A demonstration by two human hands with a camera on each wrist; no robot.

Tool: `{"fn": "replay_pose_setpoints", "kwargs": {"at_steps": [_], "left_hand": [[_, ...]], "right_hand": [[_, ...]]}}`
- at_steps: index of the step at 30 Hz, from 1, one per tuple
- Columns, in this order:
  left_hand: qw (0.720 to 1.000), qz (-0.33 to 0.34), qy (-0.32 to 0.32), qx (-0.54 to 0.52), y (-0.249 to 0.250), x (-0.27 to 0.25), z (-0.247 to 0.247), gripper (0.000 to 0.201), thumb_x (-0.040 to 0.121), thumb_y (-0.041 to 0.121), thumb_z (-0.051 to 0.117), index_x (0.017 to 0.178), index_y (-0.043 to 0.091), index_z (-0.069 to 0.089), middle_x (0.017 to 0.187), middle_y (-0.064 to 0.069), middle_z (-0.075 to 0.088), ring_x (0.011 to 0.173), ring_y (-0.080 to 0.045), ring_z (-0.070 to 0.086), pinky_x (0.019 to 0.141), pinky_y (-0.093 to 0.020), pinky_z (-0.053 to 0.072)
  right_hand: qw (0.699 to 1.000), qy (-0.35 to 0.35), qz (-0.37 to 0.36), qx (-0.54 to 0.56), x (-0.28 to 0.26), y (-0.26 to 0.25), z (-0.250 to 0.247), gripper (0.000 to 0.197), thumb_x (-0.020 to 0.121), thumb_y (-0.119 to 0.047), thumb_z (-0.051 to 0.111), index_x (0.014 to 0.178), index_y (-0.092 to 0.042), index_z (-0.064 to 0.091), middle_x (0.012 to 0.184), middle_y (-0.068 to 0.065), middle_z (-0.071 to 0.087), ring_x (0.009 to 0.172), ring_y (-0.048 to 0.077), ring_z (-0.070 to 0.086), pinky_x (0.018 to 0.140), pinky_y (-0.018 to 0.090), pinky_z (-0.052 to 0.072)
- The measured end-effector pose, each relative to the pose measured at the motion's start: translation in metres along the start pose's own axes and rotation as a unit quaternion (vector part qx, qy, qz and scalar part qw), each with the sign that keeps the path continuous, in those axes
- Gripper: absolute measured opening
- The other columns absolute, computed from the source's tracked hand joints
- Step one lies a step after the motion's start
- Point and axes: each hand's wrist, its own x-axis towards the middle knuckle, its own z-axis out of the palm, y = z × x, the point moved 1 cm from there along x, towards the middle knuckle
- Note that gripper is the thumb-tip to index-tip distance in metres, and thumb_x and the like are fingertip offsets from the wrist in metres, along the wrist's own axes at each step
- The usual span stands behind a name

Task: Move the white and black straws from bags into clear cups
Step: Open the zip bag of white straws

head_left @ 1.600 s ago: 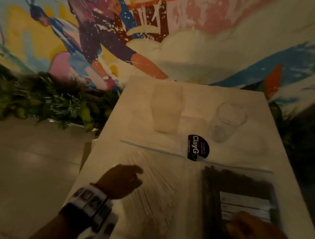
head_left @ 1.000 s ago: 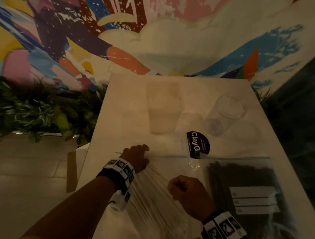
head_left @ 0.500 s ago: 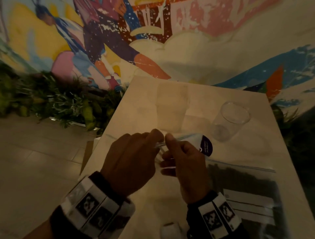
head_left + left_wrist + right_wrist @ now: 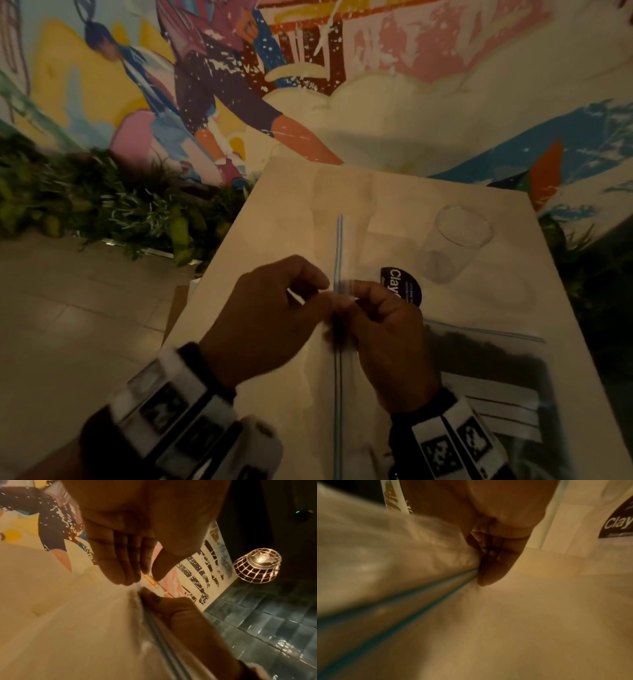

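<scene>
Head view: both hands meet above a pale table (image 4: 507, 308), holding up the clear bag of white straws (image 4: 322, 404) by its blue zip strip (image 4: 339, 246), which runs as a near-vertical line between them, away from the camera and back toward it. The left hand (image 4: 267, 325) and the right hand (image 4: 387, 339) each pinch the strip at about the same point, thumbs and fingertips nearly touching across it. Only this view shows the 2 clear cups: 1 (image 4: 342, 209) beyond the strip's far end, 1 (image 4: 455, 243) to the right, tilted in the wide lens. The bag of black straws (image 4: 496, 370) lies flat on the table, to the right of the right hand, with a dark round sticker (image 4: 400, 284) near its zip edge. Left wrist view: the left fingers (image 4: 120, 561) lie pressed together, thumb opposed, closing on the strip's upper edge; the right thumb pinches just below. Right wrist view: blurred; the fingertips (image 4: 493, 569) clamp the strip where its blue line (image 4: 399, 608) ends. The white straws themselves cannot be made out.
</scene>
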Motion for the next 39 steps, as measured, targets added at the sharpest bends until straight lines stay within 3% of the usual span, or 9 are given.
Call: {"fn": "replay_pose_setpoints", "kwargs": {"at_steps": [2,10,14,16,21,23,29,33,39], "left_hand": [[0.999,-0.022,-0.008,-0.037,-0.003,0.013,0.008,0.019,0.075,0.046,0.065,0.083,0.029,0.063,0.069,0.009,0.066,0.055,-0.006,0.064,0.055,-0.031,0.057],[0.98,-0.066,-0.068,-0.174,-0.02,0.034,0.013,0.016,0.08,0.021,0.073,0.078,0.005,0.071,0.055,-0.008,0.065,0.052,-0.022,0.062,0.05,-0.031,0.055],[0.963,-0.078,-0.086,-0.243,-0.028,0.037,0.01,0.013,0.083,0.014,0.069,0.08,0.003,0.074,0.07,-0.022,0.068,0.066,-0.037,0.066,0.057,-0.035,0.057],[0.96,-0.075,-0.091,-0.253,-0.032,0.04,0.008,0.012,0.085,0.015,0.067,0.081,0.008,0.076,0.072,-0.018,0.07,0.068,-0.035,0.067,0.062,-0.039,0.059],[0.962,-0.052,-0.117,-0.242,-0.034,0.044,0.007,0.016,0.087,0.012,0.065,0.078,0.011,0.078,0.066,-0.008,0.071,0.055,-0.014,0.062,0.053,-0.023,0.052],[0.937,-0.099,-0.123,-0.312,-0.033,0.046,0.011,0.015,0.086,0.008,0.065,0.077,0.005,0.077,0.067,-0.014,0.071,0.058,-0.022,0.065,0.056,-0.027,0.056],[0.874,-0.197,-0.17,-0.411,-0.024,0.044,0.02,0.021,0.09,0.011,0.055,0.085,-0.007,0.066,0.074,-0.019,0.071,0.061,-0.028,0.069,0.052,-0.026,0.053],[0.914,-0.134,-0.21,-0.321,-0.019,0.054,0.025,0.04,0.094,0.036,0.053,0.086,-0.001,0.064,0.073,-0.022,0.07,0.063,-0.033,0.069,0.052,-0.03,0.052],[0.919,-0.117,-0.121,-0.356,-0.025,0.057,0.038,0.034,0.098,0.015,0.047,0.072,-0.003,0.059,0.056,-0.02,0.06,0.044,-0.029,0.058,0.039,-0.024,0.045]], "right_hand": [[1.0,0.005,-0.009,-0.004,0.0,-0.001,0.0,0.012,0.091,-0.012,0.056,0.089,-0.007,0.067,0.072,0.013,0.07,0.056,0.021,0.064,0.052,0.025,0.053],[0.994,0.009,-0.019,-0.103,0.004,0.002,0.007,0.01,0.081,-0.017,0.068,0.072,-0.013,0.068,0.064,0.005,0.067,0.055,0.011,0.059,0.053,0.018,0.05],[0.995,0.04,0.002,-0.091,0.009,-0.001,0.008,0.009,0.078,-0.014,0.072,0.077,-0.006,0.068,0.066,0.01,0.068,0.056,0.016,0.06,0.054,0.024,0.051],[0.996,0.085,0.013,-0.039,0.015,-0.005,0.01,0.005,0.081,-0.013,0.069,0.079,-0.009,0.068,0.069,0.008,0.068,0.059,0.019,0.061,0.056,0.028,0.052],[0.987,0.156,-0.001,-0.05,0.036,-0.01,0.019,0.017,0.086,-0.023,0.067,0.08,-0.007,0.063,0.06,0.001,0.064,0.052,0.012,0.058,0.051,0.025,0.051],[0.985,0.168,0.002,-0.035,0.04,-0.007,0.017,0.018,0.089,-0.017,0.063,0.075,-0.006,0.061,0.052,-0.002,0.058,0.048,0.011,0.053,0.049,0.025,0.048],[0.989,0.107,0.052,0.086,0.041,0.003,0.007,0.019,0.093,-0.015,0.052,0.078,-0.007,0.061,0.065,0.012,0.057,0.059,0.026,0.051,0.057,0.035,0.047],[0.997,0.048,0.063,0.012,0.041,0.002,-0.002,0.027,0.094,-0.021,0.052,0.1,0.004,0.061,0.083,0.019,0.066,0.07,0.029,0.062,0.06,0.034,0.052],[0.992,0.025,0.083,0.096,0.045,0.008,-0.003,0.031,0.089,-0.027,0.053,0.098,0.002,0.058,0.093,0.026,0.062,0.082,0.039,0.06,0.077,0.054,0.052]]}}
